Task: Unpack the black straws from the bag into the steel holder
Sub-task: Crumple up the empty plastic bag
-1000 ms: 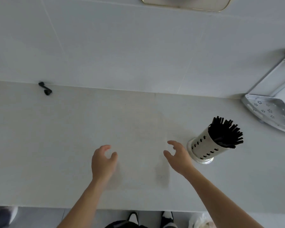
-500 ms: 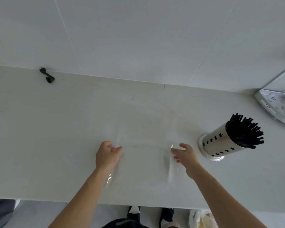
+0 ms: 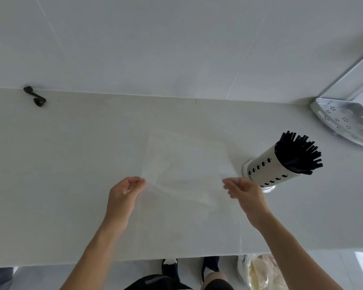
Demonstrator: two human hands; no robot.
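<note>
Head view: clear bag between both hands' pinching fingers

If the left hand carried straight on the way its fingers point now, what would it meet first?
The left hand pinches the near left edge of the clear bag, fingers aimed up and right. It would likely travel over the bag itself first; the steel holder sits further right, probably off that line, though depth is unclear.

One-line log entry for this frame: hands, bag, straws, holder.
left hand: pinches clear bag | right hand: pinches bag | black straws: in steel holder | bag: looks empty
</note>
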